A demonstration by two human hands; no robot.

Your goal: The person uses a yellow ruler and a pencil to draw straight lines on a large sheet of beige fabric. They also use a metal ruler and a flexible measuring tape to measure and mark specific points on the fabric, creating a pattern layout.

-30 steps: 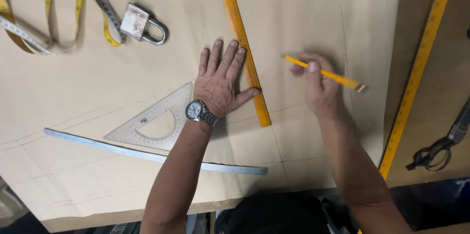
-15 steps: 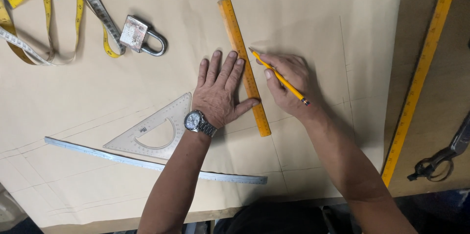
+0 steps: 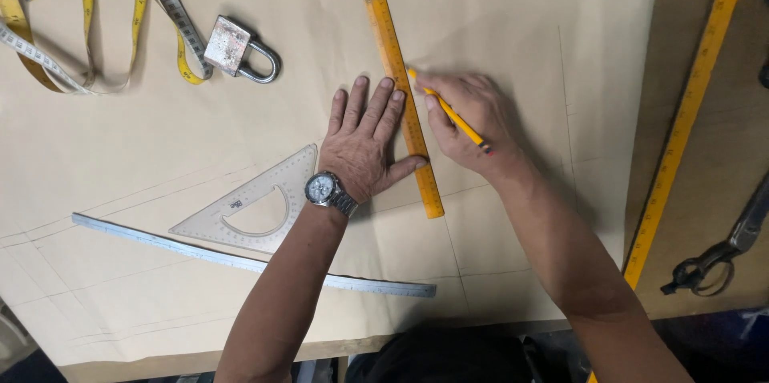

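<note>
I see the left hand [image 3: 368,143] flat at centre frame, fingers spread and open, pressing on the paper [image 3: 160,159] with the fingertips and thumb against the orange ruler [image 3: 403,102]. That ruler runs from upper centre down to just below the middle, tilted slightly. On its right edge, the right hand [image 3: 473,122] has its fingers closed around a yellow pencil [image 3: 448,110], the tip touching the paper right beside the ruler's edge, near its upper half. A watch [image 3: 324,188] sits on the left wrist. Just left of it lies a clear set square [image 3: 256,207], and below that a long curved metal ruler [image 3: 240,259]. Upper left I see a tape measure [image 3: 88,14] and a padlock [image 3: 236,50]. Far right, a long yellow rule [image 3: 681,126] and scissors [image 3: 721,251].
</note>
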